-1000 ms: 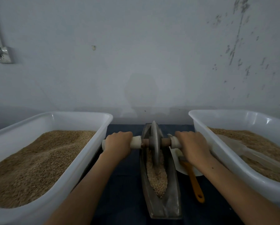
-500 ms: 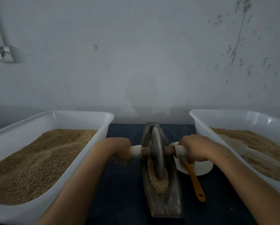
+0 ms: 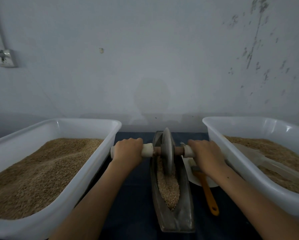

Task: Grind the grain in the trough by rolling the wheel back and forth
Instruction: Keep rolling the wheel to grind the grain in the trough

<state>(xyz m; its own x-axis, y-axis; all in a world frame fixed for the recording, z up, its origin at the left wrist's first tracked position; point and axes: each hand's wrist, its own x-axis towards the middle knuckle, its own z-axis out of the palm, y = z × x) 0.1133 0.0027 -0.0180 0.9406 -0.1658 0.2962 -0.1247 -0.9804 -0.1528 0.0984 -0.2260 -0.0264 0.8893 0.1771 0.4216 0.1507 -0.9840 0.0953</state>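
Both hands clench the axle: left hand (image 3: 127, 150) left of the wheel (image 3: 167, 151), right hand (image 3: 206, 157) to its right, fingers wrapped tight. The wheel sits upright toward the trough's (image 3: 181, 215) far end, grain (image 3: 167, 189) heaped just behind it. Best to press evenly on both sides, keeping the wheel vertical on the pull back.

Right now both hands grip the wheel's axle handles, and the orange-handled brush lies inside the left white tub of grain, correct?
Not quite. The head view shows the orange-handled brush lying on the white plate right of the dark metal trough, not in a tub. The left hand and right hand do grip the grey wheel's handles.
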